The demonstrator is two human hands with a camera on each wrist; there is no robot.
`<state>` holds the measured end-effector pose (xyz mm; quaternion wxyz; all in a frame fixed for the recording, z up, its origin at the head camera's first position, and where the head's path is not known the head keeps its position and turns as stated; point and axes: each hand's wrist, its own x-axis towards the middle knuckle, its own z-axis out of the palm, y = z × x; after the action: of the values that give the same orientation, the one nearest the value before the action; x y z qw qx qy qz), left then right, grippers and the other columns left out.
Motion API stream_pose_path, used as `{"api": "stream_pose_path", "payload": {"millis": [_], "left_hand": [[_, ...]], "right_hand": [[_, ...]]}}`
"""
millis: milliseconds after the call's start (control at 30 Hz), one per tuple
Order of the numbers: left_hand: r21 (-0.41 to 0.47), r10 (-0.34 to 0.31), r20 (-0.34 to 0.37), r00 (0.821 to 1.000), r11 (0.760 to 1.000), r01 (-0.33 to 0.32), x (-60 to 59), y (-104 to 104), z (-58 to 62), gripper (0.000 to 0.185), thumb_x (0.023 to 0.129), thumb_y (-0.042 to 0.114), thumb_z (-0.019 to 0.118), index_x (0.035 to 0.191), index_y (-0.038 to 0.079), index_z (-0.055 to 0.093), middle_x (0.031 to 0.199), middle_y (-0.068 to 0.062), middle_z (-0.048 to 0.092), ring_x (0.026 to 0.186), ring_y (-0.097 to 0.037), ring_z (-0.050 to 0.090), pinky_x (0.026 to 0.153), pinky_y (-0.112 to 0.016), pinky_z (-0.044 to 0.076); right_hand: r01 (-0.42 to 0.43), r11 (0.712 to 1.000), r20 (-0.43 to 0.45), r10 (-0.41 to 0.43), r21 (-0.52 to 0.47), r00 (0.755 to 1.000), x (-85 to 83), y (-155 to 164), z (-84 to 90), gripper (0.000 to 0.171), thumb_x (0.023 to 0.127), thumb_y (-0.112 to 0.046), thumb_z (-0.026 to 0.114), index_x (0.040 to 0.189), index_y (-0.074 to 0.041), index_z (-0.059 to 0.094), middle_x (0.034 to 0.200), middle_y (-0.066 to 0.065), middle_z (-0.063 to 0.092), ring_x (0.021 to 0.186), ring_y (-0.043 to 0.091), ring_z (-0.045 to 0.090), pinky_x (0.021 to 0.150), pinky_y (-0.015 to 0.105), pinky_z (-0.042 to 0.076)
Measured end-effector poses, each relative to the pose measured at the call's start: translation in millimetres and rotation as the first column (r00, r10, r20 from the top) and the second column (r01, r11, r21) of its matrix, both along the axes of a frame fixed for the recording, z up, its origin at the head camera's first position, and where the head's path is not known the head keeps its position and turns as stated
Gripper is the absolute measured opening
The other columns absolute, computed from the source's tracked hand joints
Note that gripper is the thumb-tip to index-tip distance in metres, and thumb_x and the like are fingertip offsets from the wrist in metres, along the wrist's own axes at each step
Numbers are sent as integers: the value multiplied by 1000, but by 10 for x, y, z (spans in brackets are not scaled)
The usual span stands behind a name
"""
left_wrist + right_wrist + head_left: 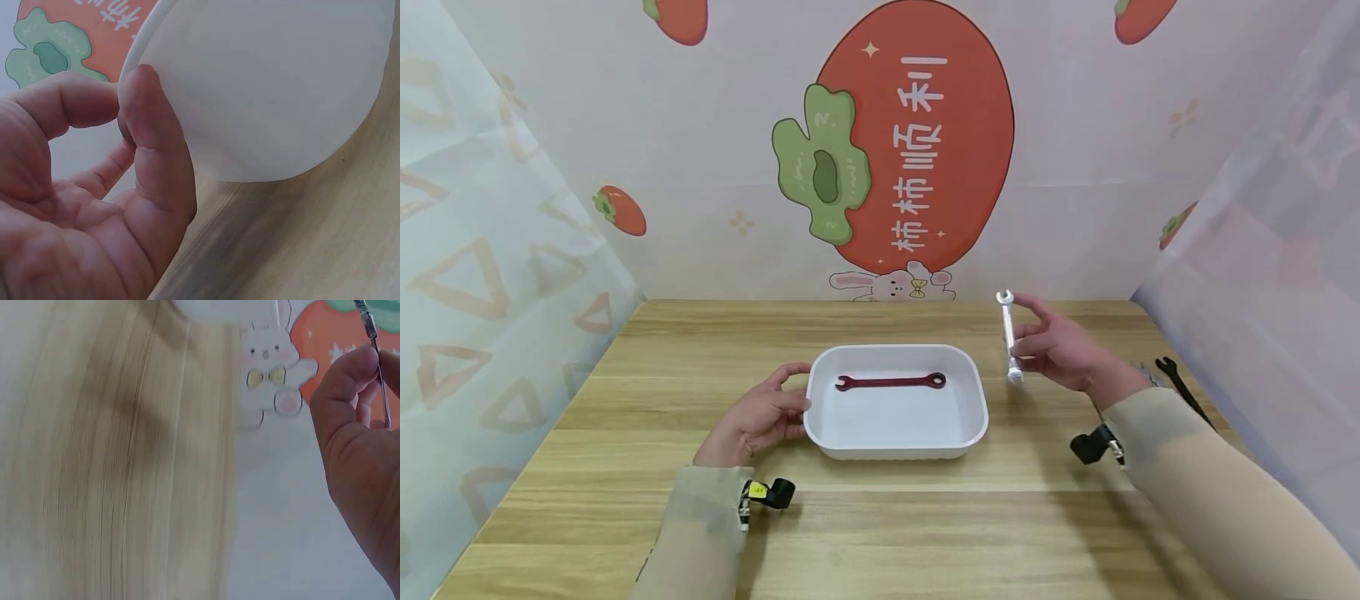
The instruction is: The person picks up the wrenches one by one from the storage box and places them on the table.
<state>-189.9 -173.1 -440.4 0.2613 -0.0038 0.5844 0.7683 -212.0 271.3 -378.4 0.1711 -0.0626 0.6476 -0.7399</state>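
Observation:
My left hand [763,419] grips the left rim of a white plastic tray [895,450]; in the left wrist view its thumb and fingers [159,147] pinch the tray's wall [269,94]. Inside the tray a dark red combination wrench [891,382] lies crosswise, its ring end to the right. To the right of the tray, above the table, my right hand [1063,346] holds a silver wrench [1009,333] upright between thumb and fingers. The right wrist view shows the silver wrench [382,387] edge-on, its lower part partly behind the thumb.
Beside my right forearm lie a black wrench [1183,390] and a grey metal tool [1146,372], partly hidden by the sleeve. The wooden table [925,533] meets a printed backdrop [715,242] at the back and hanging sheets [1270,250] at the sides.

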Motion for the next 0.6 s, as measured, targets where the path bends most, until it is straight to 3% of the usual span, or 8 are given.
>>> {"api": "stream_pose_path", "payload": {"millis": [233, 433, 600], "left_hand": [[-1, 0, 1, 1000, 1000, 0, 6, 4, 10, 63, 89, -11, 53, 145, 10, 33, 103, -19, 59, 76, -23, 61, 66, -34, 56], [-1, 8, 9, 1000, 1000, -8, 1, 5, 7, 63, 89, -11, 54, 144, 11, 35, 102, -18, 60, 75, -23, 60, 65, -34, 56], [0, 18, 18, 1000, 1000, -18, 2, 6, 16, 61, 89, -11, 54, 142, 14, 37, 104, -19, 60, 75, -23, 61, 65, -34, 56]], "right_hand": [[44, 994, -10, -43, 102, 999, 62, 543, -27, 80, 92, 15, 54, 154, -21, 20, 90, 7, 62, 73, 22, 62, 69, 36, 56], [52, 958, 10, -57, 282, 998, 162, 847, -207, 81, 93, 8, 58, 156, -18, 14, 91, 9, 57, 74, 23, 61, 70, 41, 56], [33, 933, 48, -54, 357, 997, 267, 970, -380, 86, 92, 5, 62, 159, -14, 11, 98, 14, 54, 79, 26, 62, 73, 43, 56]]}}
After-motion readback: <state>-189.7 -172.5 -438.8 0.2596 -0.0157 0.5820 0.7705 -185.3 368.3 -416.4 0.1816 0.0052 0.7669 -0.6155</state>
